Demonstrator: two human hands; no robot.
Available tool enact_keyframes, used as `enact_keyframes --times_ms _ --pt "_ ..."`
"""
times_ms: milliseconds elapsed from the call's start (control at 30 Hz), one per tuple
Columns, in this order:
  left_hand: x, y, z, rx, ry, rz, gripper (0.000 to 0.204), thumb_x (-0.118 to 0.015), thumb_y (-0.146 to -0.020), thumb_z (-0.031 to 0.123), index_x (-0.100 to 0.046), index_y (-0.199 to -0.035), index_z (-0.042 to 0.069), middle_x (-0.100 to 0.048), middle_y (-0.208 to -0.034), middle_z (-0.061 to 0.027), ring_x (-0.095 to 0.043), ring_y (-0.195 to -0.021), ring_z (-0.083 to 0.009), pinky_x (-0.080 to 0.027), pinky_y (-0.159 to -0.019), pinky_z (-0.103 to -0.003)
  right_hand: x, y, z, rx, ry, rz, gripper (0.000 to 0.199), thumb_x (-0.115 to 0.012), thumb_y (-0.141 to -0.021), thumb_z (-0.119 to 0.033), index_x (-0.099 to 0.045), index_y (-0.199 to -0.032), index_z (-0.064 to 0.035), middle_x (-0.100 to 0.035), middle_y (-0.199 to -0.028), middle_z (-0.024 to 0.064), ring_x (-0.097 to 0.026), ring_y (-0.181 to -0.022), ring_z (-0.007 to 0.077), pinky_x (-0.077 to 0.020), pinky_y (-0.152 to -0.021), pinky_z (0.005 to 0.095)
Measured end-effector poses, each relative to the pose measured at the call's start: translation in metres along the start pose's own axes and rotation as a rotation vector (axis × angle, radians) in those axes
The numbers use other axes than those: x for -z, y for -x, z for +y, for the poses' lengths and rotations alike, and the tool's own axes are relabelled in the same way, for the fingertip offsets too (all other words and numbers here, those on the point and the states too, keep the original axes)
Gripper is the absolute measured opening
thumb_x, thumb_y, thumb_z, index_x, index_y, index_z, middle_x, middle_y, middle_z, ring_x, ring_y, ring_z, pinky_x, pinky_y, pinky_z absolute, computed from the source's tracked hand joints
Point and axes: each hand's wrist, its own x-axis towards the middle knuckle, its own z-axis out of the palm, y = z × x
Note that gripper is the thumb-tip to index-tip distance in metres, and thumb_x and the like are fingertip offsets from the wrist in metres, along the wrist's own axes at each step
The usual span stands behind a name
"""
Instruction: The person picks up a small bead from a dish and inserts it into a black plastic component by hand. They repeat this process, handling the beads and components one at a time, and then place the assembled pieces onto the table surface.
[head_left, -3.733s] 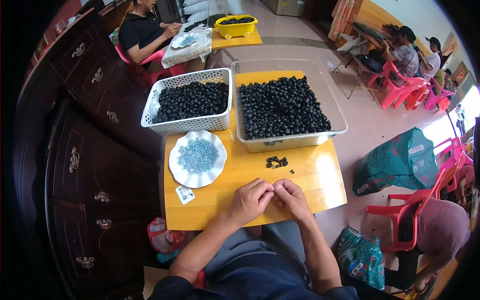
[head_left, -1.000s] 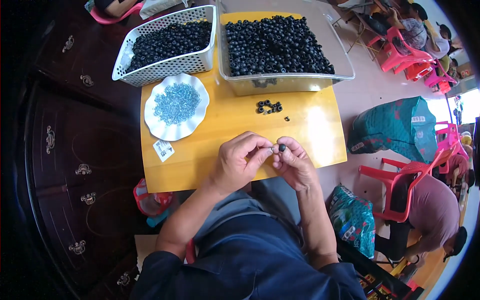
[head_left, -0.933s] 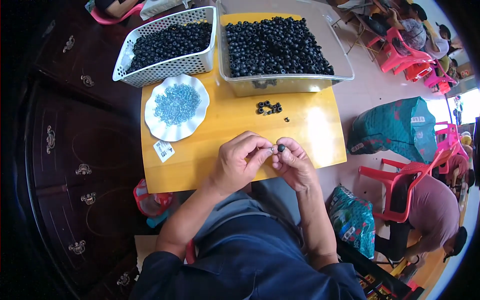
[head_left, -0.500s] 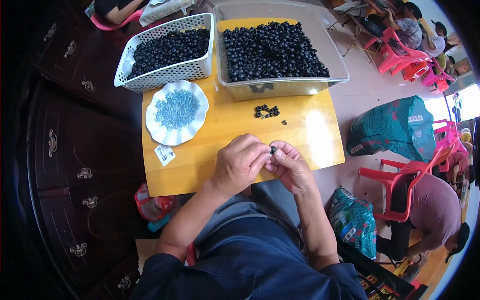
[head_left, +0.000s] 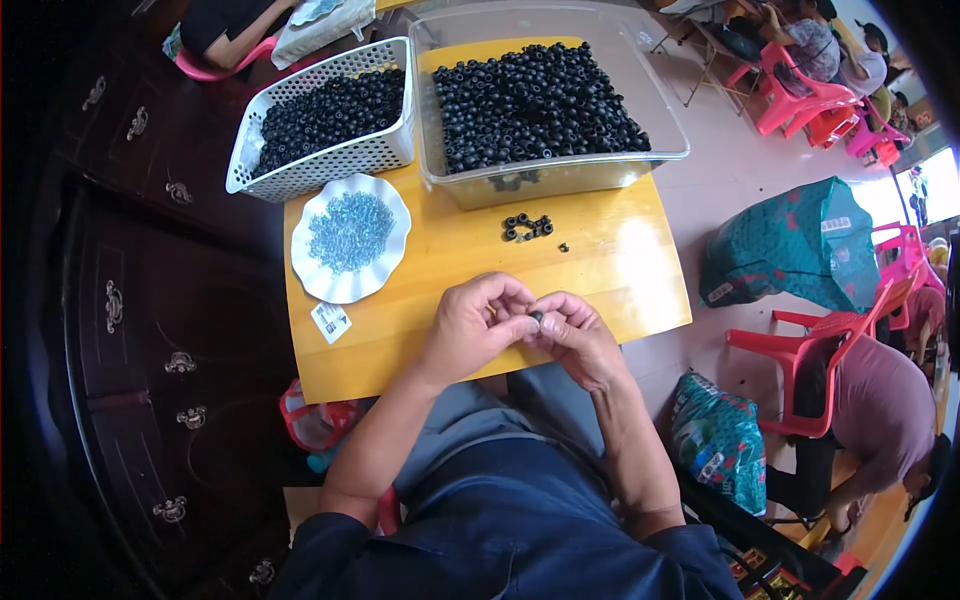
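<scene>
Above the table's near edge, my hands meet fingertip to fingertip around a small round black piece (head_left: 537, 316), mostly hidden by the fingers. My right hand (head_left: 580, 342) pinches it between thumb and fingers. From the other side, the thumb of my left hand (head_left: 474, 326) reaches to it, with the fingers curled above; whether the left also holds a tiny part is hidden. Farther out, a small cluster of hollow black pieces (head_left: 512, 222) lies on the yellow table (head_left: 400, 345), and a single small dark piece (head_left: 564, 247) lies just right of it.
A white wavy-rimmed plate (head_left: 303, 257) holds small clear bluish pieces. Behind it stand a white perforated basket (head_left: 335, 163) and a clear plastic bin (head_left: 560, 176), both full of black pieces. Teal bags (head_left: 785, 245) and a red chair (head_left: 770, 352) with a seated person are at right; dark drawers at left.
The left fingers have opened a little, and the left thumb now points at the black piece. Both hands and the piece sit slightly lower; the view has shifted a little.
</scene>
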Motion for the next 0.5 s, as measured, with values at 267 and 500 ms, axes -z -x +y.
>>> enact_keyframes --times_ms 267,500 --pt "0.008 -0.025 -0.002 0.200 0.368 -0.200 0.023 -0.079 -0.086 0.004 -0.068 -0.107 0.002 -0.064 -0.085 0.0049 -0.055 -0.070 -0.0018 -0.048 -0.064 -0.020 0.008 0.003 -0.007 -0.019 -0.055 -0.028 0.023 -0.074 -0.093 -0.017 -0.065 -0.110 -0.0048 -0.072 -0.097 0.0078 -0.070 -0.089 0.0180 -0.0571 -0.083 0.0315" --pt "-0.006 -0.073 -0.002 -0.400 -0.831 0.095 0.025 -0.076 -0.081 0.008 -0.071 -0.105 0.005 -0.067 -0.093 -0.0100 -0.067 -0.082 -0.0280 -0.055 -0.075 -0.038 0.021 0.003 -0.011 0.035 -0.208 -0.039 0.021 -0.072 -0.095 -0.017 -0.064 -0.110 -0.0054 -0.072 -0.097 0.0080 -0.069 -0.085 0.0176 -0.0566 -0.083 0.0309"
